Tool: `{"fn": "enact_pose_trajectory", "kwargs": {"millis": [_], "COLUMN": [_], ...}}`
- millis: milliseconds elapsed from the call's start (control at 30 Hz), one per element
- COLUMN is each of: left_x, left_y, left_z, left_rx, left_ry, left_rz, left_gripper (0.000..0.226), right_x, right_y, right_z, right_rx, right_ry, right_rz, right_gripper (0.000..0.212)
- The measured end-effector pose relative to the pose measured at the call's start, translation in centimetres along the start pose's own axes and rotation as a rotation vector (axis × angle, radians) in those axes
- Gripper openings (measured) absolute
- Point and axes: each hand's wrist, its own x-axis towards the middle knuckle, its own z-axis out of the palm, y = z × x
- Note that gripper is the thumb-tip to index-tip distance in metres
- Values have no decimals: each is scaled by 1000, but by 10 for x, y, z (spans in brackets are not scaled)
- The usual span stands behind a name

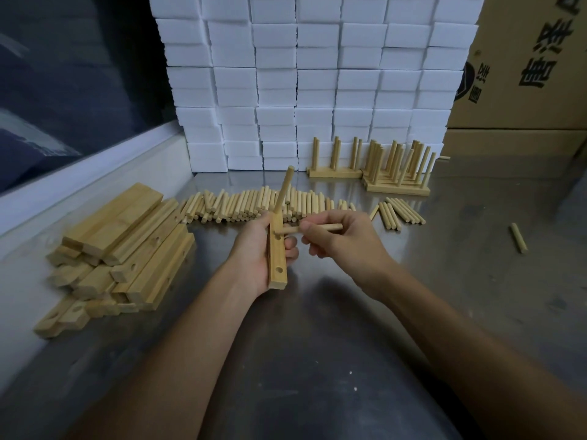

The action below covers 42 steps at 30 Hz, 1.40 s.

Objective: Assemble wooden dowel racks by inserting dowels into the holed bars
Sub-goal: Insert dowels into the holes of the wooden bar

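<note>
over steel table, left hand grips holed bar; right hand pinches dowel.

Pale holed bar held upright; one dowel seated, another entering.

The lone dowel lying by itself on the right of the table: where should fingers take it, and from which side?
Pinch the lone dowel at mid-length from above, fingers on its two long sides. It lies flat on the metal table, pointing roughly away from the person, with bare surface around it, so nothing blocks either side.
</note>
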Motion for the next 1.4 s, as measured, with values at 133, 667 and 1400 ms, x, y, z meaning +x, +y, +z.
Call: {"fn": "enact_pose_trajectory", "kwargs": {"millis": [133, 667, 1400], "left_x": [0, 4, 12], "left_y": [-1, -7, -7], "left_z": [1, 4, 3], "left_rx": [19, 32, 69], "left_ry": [-6, 51, 7], "left_rz": [-15, 12, -41], "left_gripper": [41, 38, 34], "right_x": [1, 12, 10], "right_y": [-3, -46, -49], "right_z": [-5, 14, 10], "right_rx": [-346, -1186, -1583], "right_ry": [-12, -287, -334], "right_rz": [-135, -508, -695], "right_gripper": [10, 15, 41]}}
